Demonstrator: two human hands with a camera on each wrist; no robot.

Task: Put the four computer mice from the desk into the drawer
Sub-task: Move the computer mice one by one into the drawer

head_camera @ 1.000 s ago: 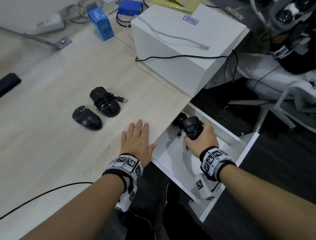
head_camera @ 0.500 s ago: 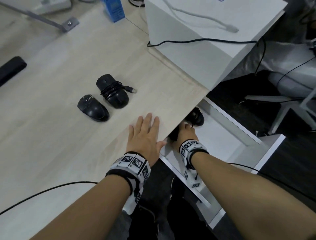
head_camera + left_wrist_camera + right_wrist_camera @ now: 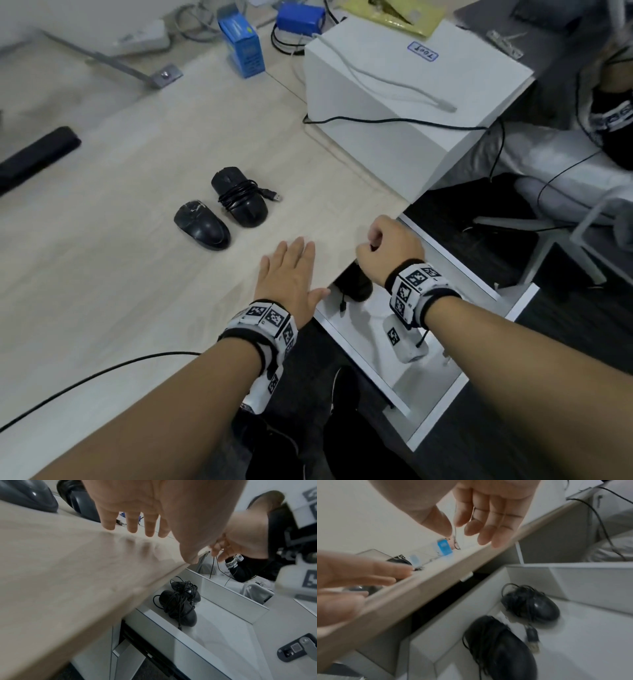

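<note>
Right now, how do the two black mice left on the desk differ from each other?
The farther black mouse has its cable wound around its body, with the USB plug sticking out; the nearer black mouse shows no cable. The nearer one's front looks scuffed pale. Both lie untouched on the light wooden desk.

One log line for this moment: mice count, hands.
drawer: two mice in | desk: two mice left | left hand: flat on desk | right hand: empty, above drawer

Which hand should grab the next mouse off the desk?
Probably the left hand: it lies flat on the desk, nearer the two mice. The right hand is empty over the drawer, farther away.
</note>
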